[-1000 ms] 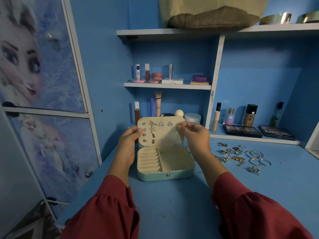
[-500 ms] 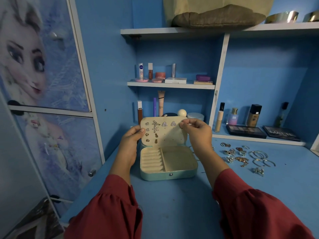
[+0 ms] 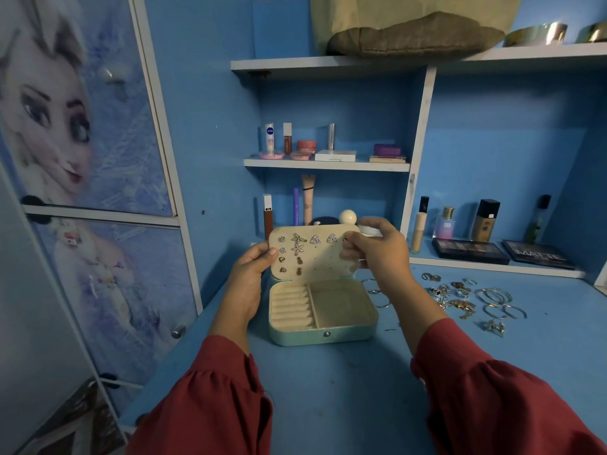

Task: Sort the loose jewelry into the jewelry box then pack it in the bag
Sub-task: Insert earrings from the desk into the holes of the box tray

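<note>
A mint-green jewelry box (image 3: 323, 334) lies open on the blue desk, with ring rolls on its left and a bare cream compartment on its right. Its upright cream earring panel (image 3: 323, 262) carries several stud earrings. My left hand (image 3: 251, 267) holds the panel's left edge. My right hand (image 3: 374, 249) pinches a small earring at the panel's upper right corner. Loose jewelry (image 3: 466, 298), rings, hoops and charms, lies on the desk to the right of the box. A beige bag (image 3: 410, 24) sits on the top shelf.
Cosmetics stand on the small shelf (image 3: 326, 164) and behind the box. Bottles and two dark palettes (image 3: 469, 251) line the back ledge on the right. A cupboard door with a cartoon picture (image 3: 82, 152) closes off the left side.
My right hand has slid slightly along the top right corner of the earring panel. The left hand keeps its hold on the left edge.
</note>
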A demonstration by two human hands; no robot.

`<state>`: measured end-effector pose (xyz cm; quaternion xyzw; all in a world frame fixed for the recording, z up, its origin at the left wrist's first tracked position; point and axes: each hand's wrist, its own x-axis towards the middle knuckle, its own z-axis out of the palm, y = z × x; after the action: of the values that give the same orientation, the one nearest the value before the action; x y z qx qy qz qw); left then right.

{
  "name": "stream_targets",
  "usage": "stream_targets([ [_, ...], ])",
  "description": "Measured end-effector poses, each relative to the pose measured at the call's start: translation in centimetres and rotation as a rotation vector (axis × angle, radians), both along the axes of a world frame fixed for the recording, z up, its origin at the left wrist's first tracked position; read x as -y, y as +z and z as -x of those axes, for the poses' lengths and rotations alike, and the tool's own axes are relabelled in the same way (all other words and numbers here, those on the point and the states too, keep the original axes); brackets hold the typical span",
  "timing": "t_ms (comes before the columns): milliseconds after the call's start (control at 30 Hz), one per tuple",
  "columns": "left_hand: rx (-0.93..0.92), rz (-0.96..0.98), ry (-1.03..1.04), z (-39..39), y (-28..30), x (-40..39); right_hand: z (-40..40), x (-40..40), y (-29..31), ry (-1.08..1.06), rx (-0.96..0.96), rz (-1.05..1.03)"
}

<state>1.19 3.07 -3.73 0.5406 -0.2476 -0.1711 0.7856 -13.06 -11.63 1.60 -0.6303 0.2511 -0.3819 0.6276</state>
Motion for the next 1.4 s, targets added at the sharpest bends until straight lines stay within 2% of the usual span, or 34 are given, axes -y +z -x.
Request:
stream_targets([
  [333,-0.006,-0.019,-0.013,-0.1,0.0,-0.2,0.8,1.6,0.4,0.207,0.062,-0.237],
  [567,-0.09,0.0,-0.083,-0.1,0.5,-0.6,1.7,1.9,1.1,0.254,-0.043,-0.289],
  [767,-0.151,0.057,-0.052,0.2,0.7,-1.0,3.1,2.3,0.9,0.347,-0.123,-0.347],
  [1067,-0.063,0.05,-0.042,0.4,1.4,-1.3,4.5,3.3,-0.2,0.472,-0.32,-0.418],
  [1300,0.255,-0.117,0.207,3.6,3.6,-0.7,4.7,3.7,-1.1,0.54,-0.418,-0.406],
  [1367,0.423,-0.19,0.227,5.3,3.6,0.0,4.7,3.8,-1.3,0.545,-0.463,-0.381],
  [1400,0.566,-0.228,0.264,6.1,3.3,0.5,4.7,3.7,-1.3,0.548,-0.477,-0.369],
])
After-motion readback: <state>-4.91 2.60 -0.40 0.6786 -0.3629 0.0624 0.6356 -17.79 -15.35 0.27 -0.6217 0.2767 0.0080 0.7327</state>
